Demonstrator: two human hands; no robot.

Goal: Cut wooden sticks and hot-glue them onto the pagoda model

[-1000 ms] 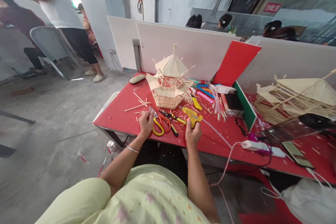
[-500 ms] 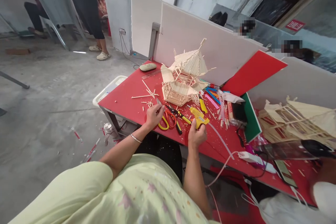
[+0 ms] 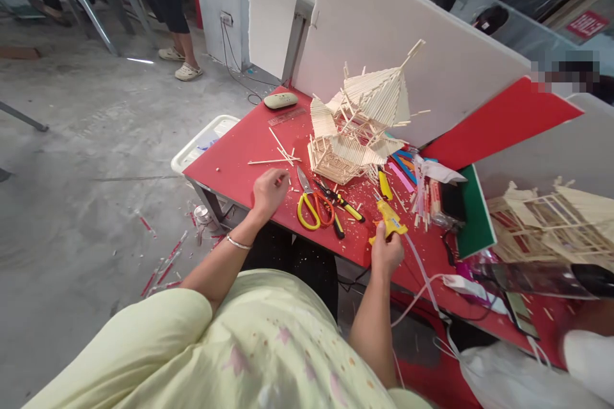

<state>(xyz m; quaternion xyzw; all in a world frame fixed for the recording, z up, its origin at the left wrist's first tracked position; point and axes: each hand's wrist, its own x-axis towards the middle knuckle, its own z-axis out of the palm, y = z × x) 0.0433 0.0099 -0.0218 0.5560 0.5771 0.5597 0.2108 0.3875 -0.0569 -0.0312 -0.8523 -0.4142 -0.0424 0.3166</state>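
My right hand (image 3: 386, 252) is wrapped round the handle of a yellow glue gun (image 3: 392, 220), its nozzle pointing away from me over the red table. My left hand (image 3: 268, 193) is closed above the table's near edge, fingertips pinched together; whatever they hold, if anything, is too small to make out. Just right of it lie scissors (image 3: 307, 185) with a yellow and a red handle loop. Beyond the tools stands a pavilion model (image 3: 357, 121) built of thin wooden sticks, with a pointed roof. Loose sticks (image 3: 277, 160) lie to its left.
Pliers (image 3: 343, 201) and a yellow-handled cutter (image 3: 384, 184) lie between scissors and glue gun. A green board (image 3: 477, 214), a power strip (image 3: 472, 291) and a second stick model (image 3: 551, 217) are at right. White panels (image 3: 384, 32) stand behind. Another person's sleeve shows lower right.
My left hand has drawn back left, leaving the scissors in plain view. My right hand and the glue gun appear farther right and slightly lower. The whole view has shifted.
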